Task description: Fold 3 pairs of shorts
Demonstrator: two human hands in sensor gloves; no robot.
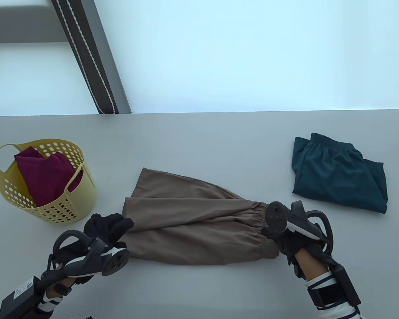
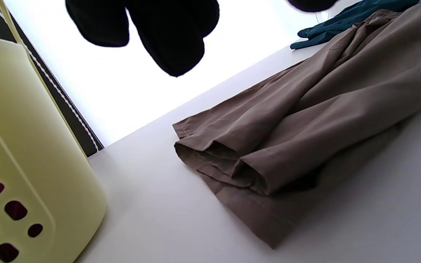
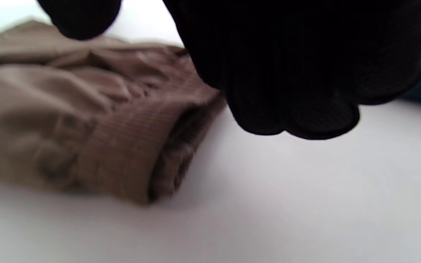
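Brown shorts [image 1: 193, 226] lie flat mid-table, folded lengthwise, waistband to the right and leg hems to the left. My left hand [image 1: 111, 226] hovers at the hem corner; in the left wrist view its fingers [image 2: 174, 36] hang loosely curled above the brown shorts [image 2: 323, 109], holding nothing. My right hand [image 1: 276, 237] sits at the waistband end; its fingers [image 3: 298, 73] hang curled just above the table beside the elastic of the brown shorts [image 3: 86, 120], with no cloth between them. Folded teal shorts [image 1: 339, 172] lie at the right. Maroon shorts [image 1: 43, 176] fill the yellow basket [image 1: 83, 196].
The basket [image 2: 31, 146] stands close to my left hand, at the table's left. The teal shorts [image 2: 342, 22] lie beyond the brown waistband. The table's far edge runs below a bright window, where a dark post with white cord [image 1: 89, 59] slants.
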